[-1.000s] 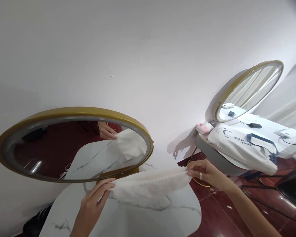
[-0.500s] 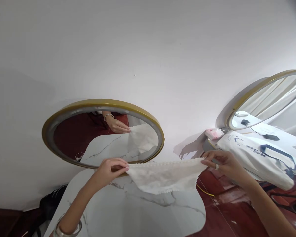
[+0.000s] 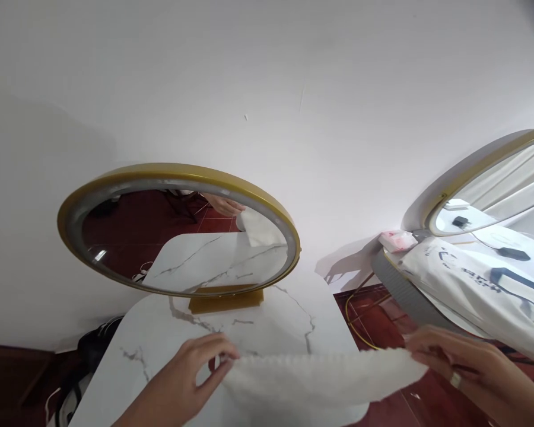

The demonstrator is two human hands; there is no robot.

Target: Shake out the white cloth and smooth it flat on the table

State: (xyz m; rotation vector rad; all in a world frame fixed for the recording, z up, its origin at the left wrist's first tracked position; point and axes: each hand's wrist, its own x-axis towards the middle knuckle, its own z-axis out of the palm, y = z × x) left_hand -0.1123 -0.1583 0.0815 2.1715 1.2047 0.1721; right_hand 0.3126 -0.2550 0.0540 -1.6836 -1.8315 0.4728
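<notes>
White underpants [image 3: 324,379] with a ruffled elastic edge are stretched sideways between my two hands, slightly blurred. My left hand [image 3: 193,373] pinches the upper left corner between thumb and fingers. The opposite corner is gripped by my right hand [image 3: 465,362], which wears a ring. Beneath the cloth lies a white marble-patterned table [image 3: 276,326], and the garment's lower part runs toward the bottom of the view. A round gold-framed mirror [image 3: 178,243] stands on the table and reflects a hand and part of the cloth.
At the right, a second table holds a printed white cloth bag [image 3: 463,284], a tissue pack [image 3: 397,240], a black adapter [image 3: 514,254] and another round mirror [image 3: 493,196]. Dark items [image 3: 93,350] sit beside the near table's left edge. A pale wall rises behind.
Both hands have moved down in the view with the underpants, and the right hand has also shifted right. The camera view has tilted, showing more of the table and the mirror's gold base.
</notes>
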